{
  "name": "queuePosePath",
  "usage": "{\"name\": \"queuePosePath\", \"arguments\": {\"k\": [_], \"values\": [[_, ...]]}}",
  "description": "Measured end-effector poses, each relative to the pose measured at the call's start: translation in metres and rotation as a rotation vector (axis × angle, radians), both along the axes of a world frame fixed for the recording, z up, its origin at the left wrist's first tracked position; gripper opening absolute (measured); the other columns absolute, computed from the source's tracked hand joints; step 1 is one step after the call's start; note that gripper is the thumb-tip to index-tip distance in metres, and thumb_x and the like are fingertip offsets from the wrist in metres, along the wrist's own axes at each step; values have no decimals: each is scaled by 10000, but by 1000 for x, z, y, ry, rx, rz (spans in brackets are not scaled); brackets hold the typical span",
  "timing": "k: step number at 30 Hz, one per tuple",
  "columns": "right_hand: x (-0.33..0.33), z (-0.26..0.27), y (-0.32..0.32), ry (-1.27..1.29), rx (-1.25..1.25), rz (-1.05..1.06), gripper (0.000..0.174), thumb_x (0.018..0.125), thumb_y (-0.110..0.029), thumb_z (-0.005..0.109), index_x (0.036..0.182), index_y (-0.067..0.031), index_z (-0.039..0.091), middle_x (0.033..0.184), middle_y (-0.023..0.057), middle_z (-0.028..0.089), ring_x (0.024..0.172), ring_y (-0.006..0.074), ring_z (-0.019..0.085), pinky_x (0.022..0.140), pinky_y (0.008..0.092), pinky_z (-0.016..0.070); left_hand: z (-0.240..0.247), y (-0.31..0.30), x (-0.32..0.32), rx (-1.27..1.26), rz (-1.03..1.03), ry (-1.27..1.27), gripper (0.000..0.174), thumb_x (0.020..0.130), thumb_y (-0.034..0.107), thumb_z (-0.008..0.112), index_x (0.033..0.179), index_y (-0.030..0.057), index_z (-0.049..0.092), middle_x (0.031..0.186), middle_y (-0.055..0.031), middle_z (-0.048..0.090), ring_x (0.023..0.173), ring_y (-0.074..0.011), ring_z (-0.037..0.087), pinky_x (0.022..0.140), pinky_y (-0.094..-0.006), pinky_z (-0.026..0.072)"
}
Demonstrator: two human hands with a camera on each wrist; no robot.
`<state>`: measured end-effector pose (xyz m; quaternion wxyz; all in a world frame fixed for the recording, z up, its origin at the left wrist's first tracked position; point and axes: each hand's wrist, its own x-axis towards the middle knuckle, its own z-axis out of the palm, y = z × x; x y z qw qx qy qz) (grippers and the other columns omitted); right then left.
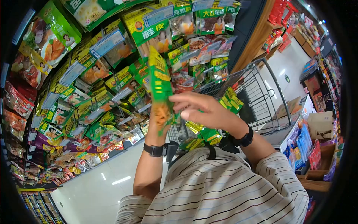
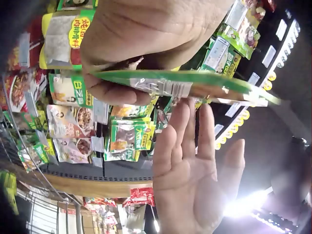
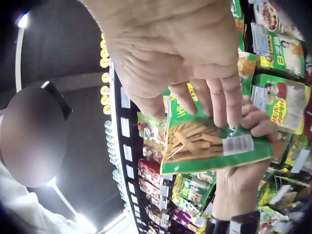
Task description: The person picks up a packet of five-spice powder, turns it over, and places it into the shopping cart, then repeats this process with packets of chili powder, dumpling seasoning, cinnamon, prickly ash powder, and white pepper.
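My left hand [image 2: 151, 34] grips a flat green-and-yellow spice packet [image 3: 195, 141] by one edge. Brown stick-like pieces show through its clear window, beside a white barcode label. In the head view the packet stands upright and slightly blurred, hiding much of the left hand [image 1: 158, 125]. My right hand [image 1: 207, 109] is beside it with the fingers extended. From the right wrist, the right hand's fingertips [image 3: 233, 114] overlap the packet's face. Seen edge-on from the left wrist, the packet lies just above the right hand's [image 2: 190, 180] straight fingers.
A shelf rack of hanging spice packets [image 1: 89, 71] with price tags [image 1: 107, 43] fills the left and front. A wire shopping cart [image 1: 261, 100] stands close on the right, with green-and-yellow packets [image 1: 231, 100] inside. Beyond it are a cardboard box [image 1: 320, 125] and more shelves.
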<state>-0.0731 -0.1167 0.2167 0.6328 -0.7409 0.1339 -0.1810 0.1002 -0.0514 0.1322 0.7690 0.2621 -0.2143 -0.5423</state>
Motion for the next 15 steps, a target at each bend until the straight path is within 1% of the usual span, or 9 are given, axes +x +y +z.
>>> {"name": "queuePosePath", "arguments": {"k": [1,3,4,6,8,10,11,13,15], "values": [[2,-4,4,-42,-114,9,446,959,-186,607,1365,-21,531,1367,143,548,1155,226,596,934,349,495,-4,1,-2,62,25,78,403,1012,370,500,1287,79,543,1126,-104,629,1050,-210,611,797,-347,531],[7,-11,10,-125,-345,28,417,948,-164,615,1343,-38,563,1397,147,535,1158,236,598,916,357,509,-8,1,6,-59,-99,144,483,1012,443,431,1347,101,501,1255,-172,586,1081,-286,603,760,-420,565],[8,-11,13,-110,-342,26,397,928,-156,637,1308,-48,598,1423,144,521,1179,241,591,905,363,518,-6,3,4,-27,-97,206,500,1012,448,428,1344,81,497,1209,-175,594,1034,-278,605,717,-406,553],[10,-15,15,-105,-355,66,403,923,-152,639,1312,-54,596,1430,138,517,1194,253,585,931,371,506,-1,5,-3,34,-88,332,535,1010,458,422,1339,41,490,1116,-179,608,941,-262,607,632,-377,528],[11,-18,18,-84,-380,112,406,916,-147,641,1310,-58,598,1437,136,512,1207,269,579,960,378,491,-16,0,8,-83,-338,471,564,1008,457,428,1329,-4,481,1005,-155,586,839,-235,566,598,-354,486],[12,-15,21,-50,-421,165,405,908,-141,642,1303,-58,603,1442,137,508,1219,287,572,993,385,471,-20,-6,13,-110,-467,503,581,1001,445,446,1308,-47,483,911,-130,550,750,-210,513,594,-332,470],[13,-15,21,-36,-400,175,404,903,-137,643,1298,-60,608,1446,133,505,1225,292,568,1007,386,460,-22,-9,16,-122,-531,516,589,998,438,455,1298,-68,484,864,-117,533,706,-198,487,592,-321,462],[15,-15,23,-7,-352,197,403,893,-129,643,1290,-63,617,1454,127,499,1237,303,561,1034,388,439,-28,-9,17,-253,-664,504,585,990,434,465,1302,-59,499,937,-152,586,744,-213,527,609,-336,518],[17,-13,25,-11,-384,199,412,886,-124,642,1293,-62,613,1459,117,494,1238,298,563,1018,382,459,-27,-4,13,-232,-630,520,594,989,428,473,1296,-80,494,850,-114,543,713,-197,502,561,-323,498]]}}
